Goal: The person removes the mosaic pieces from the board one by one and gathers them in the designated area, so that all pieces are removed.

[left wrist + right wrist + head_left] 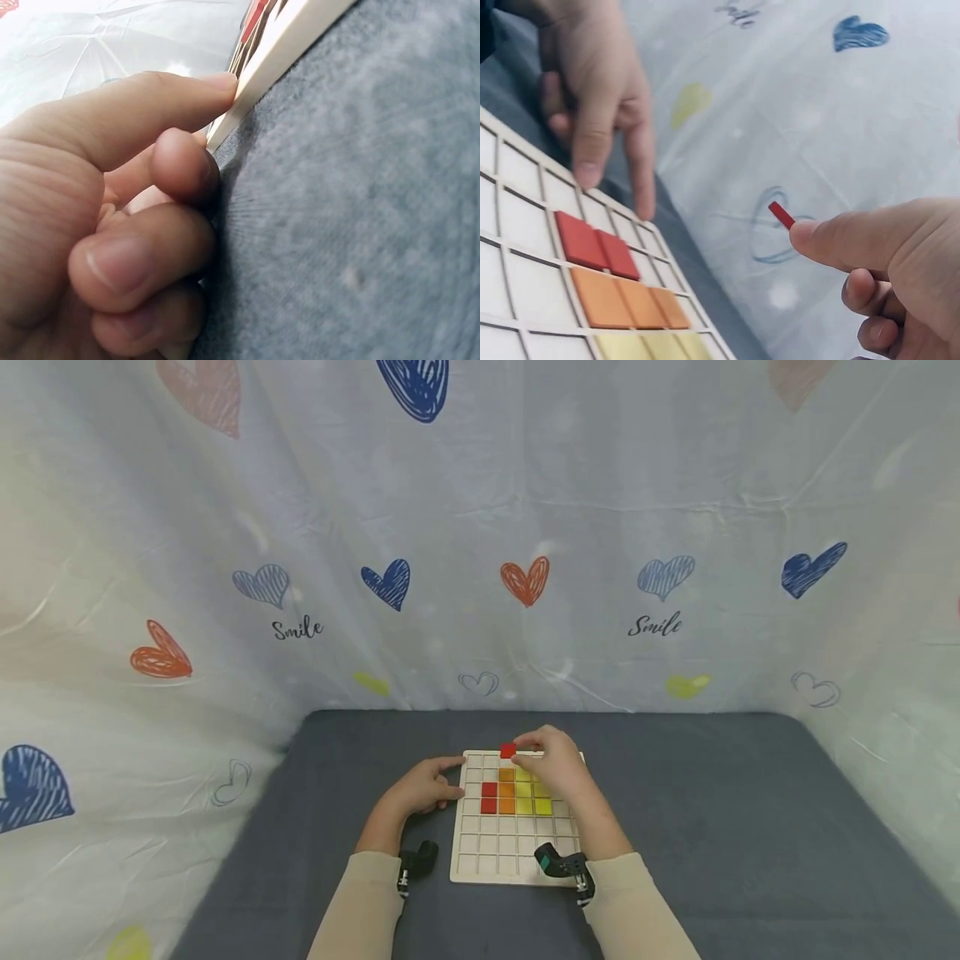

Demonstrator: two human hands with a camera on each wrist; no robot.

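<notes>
A pale wooden grid board (480, 845) lies on the dark table. Thumb and index finger of my left hand (422, 788) are stretched out to its left edge and touch it; the other fingers are bent under. My right hand (558, 767) pinches a red square tile (508, 750) between thumb and fingertips, raised over the far edge of the board. From the right wrist view this red tile (781, 215) shows edge-on. Red tiles (579, 238), orange tiles (600, 298) and yellow tiles (543, 806) sit side by side in the grid cells. My right hand covers part of the yellow ones.
Grey cloth (750, 827) covers the table. A white curtain (585, 527) printed with hearts and "Smile" hangs behind it and along the sides. Dark wrist devices (422, 858) are strapped at both sleeves; the right one overlaps the board's near part.
</notes>
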